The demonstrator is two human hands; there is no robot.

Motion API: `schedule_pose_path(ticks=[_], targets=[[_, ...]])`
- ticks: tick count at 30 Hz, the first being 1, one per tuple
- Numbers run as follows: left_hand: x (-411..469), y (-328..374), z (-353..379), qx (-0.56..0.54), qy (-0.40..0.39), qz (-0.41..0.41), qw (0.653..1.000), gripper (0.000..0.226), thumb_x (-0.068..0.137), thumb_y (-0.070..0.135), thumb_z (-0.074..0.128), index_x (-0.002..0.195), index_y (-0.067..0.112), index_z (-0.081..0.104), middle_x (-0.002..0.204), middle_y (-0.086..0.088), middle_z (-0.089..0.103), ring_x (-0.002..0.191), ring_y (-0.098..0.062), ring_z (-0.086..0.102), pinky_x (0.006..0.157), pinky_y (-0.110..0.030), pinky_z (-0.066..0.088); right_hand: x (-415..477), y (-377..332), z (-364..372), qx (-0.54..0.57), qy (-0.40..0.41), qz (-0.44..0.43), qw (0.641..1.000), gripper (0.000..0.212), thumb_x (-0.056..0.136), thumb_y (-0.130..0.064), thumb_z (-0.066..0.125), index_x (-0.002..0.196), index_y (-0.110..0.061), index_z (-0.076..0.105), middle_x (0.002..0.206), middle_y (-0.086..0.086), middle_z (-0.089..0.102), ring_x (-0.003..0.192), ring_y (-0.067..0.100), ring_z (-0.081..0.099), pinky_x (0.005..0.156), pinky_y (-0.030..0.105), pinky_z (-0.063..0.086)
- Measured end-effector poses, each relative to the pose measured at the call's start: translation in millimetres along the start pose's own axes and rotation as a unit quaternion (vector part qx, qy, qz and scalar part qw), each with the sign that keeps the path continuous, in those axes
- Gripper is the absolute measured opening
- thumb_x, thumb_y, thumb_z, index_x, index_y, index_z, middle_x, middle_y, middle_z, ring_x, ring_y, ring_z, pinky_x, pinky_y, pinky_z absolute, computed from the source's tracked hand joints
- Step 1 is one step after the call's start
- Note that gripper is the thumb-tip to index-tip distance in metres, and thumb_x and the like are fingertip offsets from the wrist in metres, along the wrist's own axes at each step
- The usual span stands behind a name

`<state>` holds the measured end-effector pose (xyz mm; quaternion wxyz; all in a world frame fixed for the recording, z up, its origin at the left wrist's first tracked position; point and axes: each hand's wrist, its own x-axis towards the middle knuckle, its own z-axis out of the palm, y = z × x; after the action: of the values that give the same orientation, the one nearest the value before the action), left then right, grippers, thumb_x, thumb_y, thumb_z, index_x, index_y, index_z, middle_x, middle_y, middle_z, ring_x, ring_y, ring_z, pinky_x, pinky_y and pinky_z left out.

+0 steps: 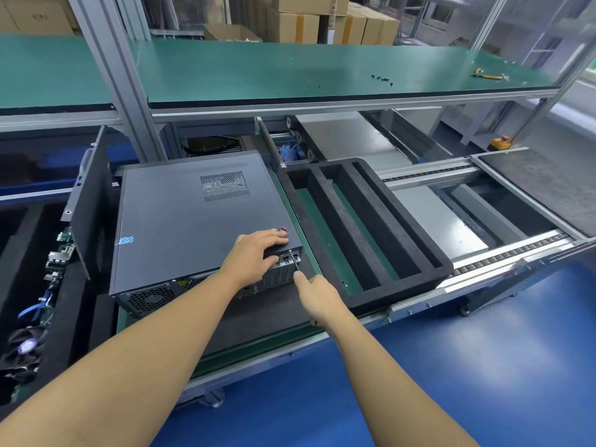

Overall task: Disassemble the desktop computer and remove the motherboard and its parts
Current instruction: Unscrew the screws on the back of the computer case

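A desktop computer lies on the dark surface, with cardboard boxes behind. The left hand rests on its corner, fingers spread. The right hand pinches a screwdriver at its rear.

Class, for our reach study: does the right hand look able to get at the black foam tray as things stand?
Probably yes. The tray lies just right of the case, close by the right hand, with nothing between them. That hand grips a screwdriver, though.

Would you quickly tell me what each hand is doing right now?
Left hand: open, resting flat on the computer case.
Right hand: gripping a screwdriver.
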<state>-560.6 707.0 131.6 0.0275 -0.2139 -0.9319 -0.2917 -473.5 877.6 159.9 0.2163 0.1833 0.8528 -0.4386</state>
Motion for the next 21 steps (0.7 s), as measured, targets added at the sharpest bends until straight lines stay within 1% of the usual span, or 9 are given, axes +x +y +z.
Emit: schedule_pose_path(ticks=[2,4,7,9,12,14,16,18,21], targets=[[1,-1,-2,-0.010,-0.009,0.002,1.000,0.048,0.090,0.015,0.070,0.134,0.031,0.061,0.145,0.018,0.051,0.141,-0.003,0.037,0.115,-0.041,0.028,-1,-2,-2,0.125,-0.057,0.075,0.988,0.036,0.100,-0.038,0.035,0.103,-0.009,0.055,0.083,0.007,0.055,0.064,0.020,0.048,0.058,0.029,0.040],[1,-2,-2,-0.009,-0.012,0.004,1.000,0.048,0.090,0.014,0.070,0.134,0.030,0.061,0.145,0.017,0.051,0.141,-0.003,0.037,0.116,-0.042,0.029,-1,0,-6,0.167,-0.082,0.079,0.979,0.035,0.102,-0.031,0.037,0.090,-0.007,0.059,0.078,0.007,0.057,0.057,0.016,0.044,0.052,0.026,0.037],[1,-1,-2,-0.004,-0.009,0.005,1.000,0.047,0.090,0.014,0.069,0.134,0.031,0.061,0.145,0.018,0.051,0.141,-0.002,0.036,0.115,-0.042,0.029,-2,6,-9,0.117,-0.058,0.005,0.991,0.029,0.104,-0.030,0.041,0.090,-0.010,0.055,0.088,0.006,0.065,0.058,0.015,0.046,0.051,0.027,0.043],[1,0,-1,-0.001,-0.006,0.004,1.000,0.048,0.090,0.014,0.069,0.134,0.031,0.061,0.145,0.018,0.051,0.141,-0.002,0.036,0.114,-0.041,0.029,-4,9,-7,0.122,-0.044,-0.005,0.992,0.020,0.104,-0.031,0.043,0.095,-0.015,0.049,0.088,0.005,0.064,0.058,0.015,0.048,0.049,0.027,0.051],[1,0,0,0.005,-0.004,0.001,1.000,0.048,0.091,0.015,0.068,0.134,0.032,0.060,0.145,0.019,0.050,0.141,-0.002,0.036,0.113,-0.039,0.028,-6,11,-1,0.075,-0.013,-0.014,0.997,0.016,0.101,-0.031,0.046,0.098,-0.016,0.044,0.084,0.006,0.060,0.058,0.016,0.044,0.043,0.024,0.041],[1,0,-1,0.007,-0.005,0.003,1.000,0.048,0.091,0.016,0.069,0.135,0.032,0.060,0.146,0.018,0.050,0.141,-0.003,0.036,0.113,-0.041,0.028,-6,9,2,0.066,-0.001,-0.007,0.998,0.023,0.098,-0.036,0.048,0.099,-0.013,0.046,0.085,0.008,0.056,0.061,0.017,0.040,0.044,0.024,0.033],[1,0,0,0.007,-0.006,0.004,1.000,0.048,0.091,0.016,0.069,0.135,0.032,0.060,0.146,0.018,0.050,0.141,-0.003,0.036,0.113,-0.041,0.028,-8,6,1,0.106,-0.007,0.030,0.994,0.034,0.098,-0.043,0.044,0.097,-0.010,0.052,0.083,0.007,0.055,0.058,0.017,0.040,0.045,0.024,0.031],[1,0,-1,0.004,-0.005,0.002,1.000,0.048,0.091,0.016,0.069,0.135,0.032,0.060,0.146,0.019,0.050,0.141,-0.002,0.036,0.112,-0.039,0.027,-9,10,-3,0.127,-0.019,0.061,0.990,0.037,0.100,-0.037,0.038,0.091,-0.008,0.058,0.079,0.006,0.055,0.058,0.017,0.041,0.048,0.026,0.033],[1,-1,0,0.000,0.000,0.003,1.000,0.048,0.090,0.016,0.069,0.134,0.033,0.060,0.145,0.020,0.050,0.141,-0.001,0.036,0.111,-0.038,0.026,-9,20,-9,0.153,-0.026,0.048,0.987,0.031,0.101,-0.025,0.039,0.087,-0.007,0.060,0.080,0.005,0.060,0.058,0.015,0.044,0.050,0.027,0.038]])
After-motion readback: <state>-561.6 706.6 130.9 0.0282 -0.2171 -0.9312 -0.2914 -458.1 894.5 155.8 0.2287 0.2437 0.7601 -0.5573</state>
